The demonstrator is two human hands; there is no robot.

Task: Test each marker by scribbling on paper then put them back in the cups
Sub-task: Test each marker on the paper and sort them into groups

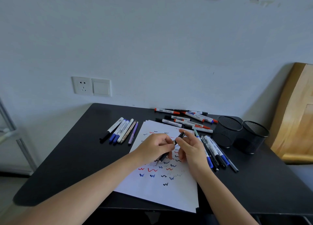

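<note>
Slanting above the paper (152, 192), a slim black pen (163, 157) is pointing its thin, pale tip down toward the person and to the left, while its upper end is angling up and to the right. Whether the tip is touching the sheet cannot be told. The barrel is looking dark and glossy, and only its two ends are showing, since its middle is hiding behind fingers.

The left grip (155, 148) is clenching around the middle of the pen, with fingers curled over the barrel and knuckles facing up. The right grip (192, 151) is pinching the pen's upper end between thumb and forefinger, while its other fingers are hanging loosely bent below. Both forearms are reaching in over the near edge of the black worktop (67, 157).

The paper is lying in the middle of the worktop and is carrying many small red, blue and black squiggles. Two black mesh cups (227, 133) are standing upright side by side to the right, touching or nearly so. A row of markers (119, 131) is lying left of the sheet, a loose pile of red-capped and black-capped markers (186, 122) is lying behind it, and more blue and black markers (216, 152) are lying between the sheet and the cups.
</note>
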